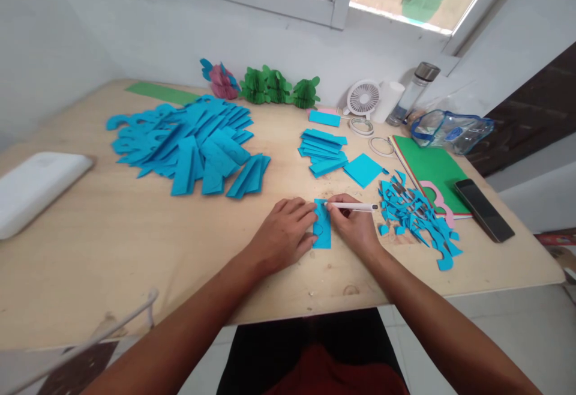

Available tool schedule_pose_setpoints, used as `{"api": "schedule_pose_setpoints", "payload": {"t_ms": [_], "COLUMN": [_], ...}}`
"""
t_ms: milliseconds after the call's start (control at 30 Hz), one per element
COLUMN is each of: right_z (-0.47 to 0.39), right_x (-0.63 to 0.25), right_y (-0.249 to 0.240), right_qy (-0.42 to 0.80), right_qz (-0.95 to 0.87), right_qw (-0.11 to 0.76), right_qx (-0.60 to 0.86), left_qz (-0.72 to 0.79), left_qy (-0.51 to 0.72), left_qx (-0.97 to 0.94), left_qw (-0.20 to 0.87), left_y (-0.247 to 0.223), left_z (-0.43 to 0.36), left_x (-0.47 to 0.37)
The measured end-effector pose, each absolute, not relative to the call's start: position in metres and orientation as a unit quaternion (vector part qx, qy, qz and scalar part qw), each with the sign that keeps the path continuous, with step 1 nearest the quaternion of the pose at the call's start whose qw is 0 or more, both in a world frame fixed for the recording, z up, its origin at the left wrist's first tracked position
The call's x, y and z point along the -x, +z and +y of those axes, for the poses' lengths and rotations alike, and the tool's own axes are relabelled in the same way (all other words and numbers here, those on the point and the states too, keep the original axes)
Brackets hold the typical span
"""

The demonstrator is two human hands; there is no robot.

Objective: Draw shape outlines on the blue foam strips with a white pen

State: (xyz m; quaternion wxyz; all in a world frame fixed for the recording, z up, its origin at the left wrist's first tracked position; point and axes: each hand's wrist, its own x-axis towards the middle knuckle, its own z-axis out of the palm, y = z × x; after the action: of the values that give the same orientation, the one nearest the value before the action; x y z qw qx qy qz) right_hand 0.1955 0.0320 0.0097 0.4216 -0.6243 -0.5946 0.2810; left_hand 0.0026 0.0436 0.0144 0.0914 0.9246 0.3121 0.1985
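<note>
A small upright strip of blue paper [323, 239] lies on the table in front of me, with curved pen lines drawn on it. My left hand [288, 230] rests beside it, fingers apart and fingertips on the strip's left edge. Between the fingers of my right hand [357, 227] is a white pen [353, 206], its tip end at the upper right part of the strip. The exact point of contact is hidden by the fingers.
Folded blue papers [193, 143] are heaped at left; more folded pieces [321, 149] and a blue square [363, 170] lie ahead. Blue scraps [411, 212], a phone [483, 209] and green sheets [432, 167] are at right. A fan [363, 98] and bottle [411, 95] stand behind.
</note>
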Motion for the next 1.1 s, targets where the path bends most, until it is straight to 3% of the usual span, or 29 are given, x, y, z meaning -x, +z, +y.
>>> {"api": "schedule_pose_setpoints", "payload": {"t_ms": [1100], "right_z": [0.013], "right_x": [-0.198], "right_y": [0.012], "right_qy": [0.245], "right_qz": [-0.607], "right_qw": [0.406], "right_qx": [0.638], "left_qz": [0.293], "left_qy": [0.208], "left_qx": [-0.928], "left_qw": [0.095], "left_y": [0.012], "left_z": [0.046], "left_x": [-0.002]}}
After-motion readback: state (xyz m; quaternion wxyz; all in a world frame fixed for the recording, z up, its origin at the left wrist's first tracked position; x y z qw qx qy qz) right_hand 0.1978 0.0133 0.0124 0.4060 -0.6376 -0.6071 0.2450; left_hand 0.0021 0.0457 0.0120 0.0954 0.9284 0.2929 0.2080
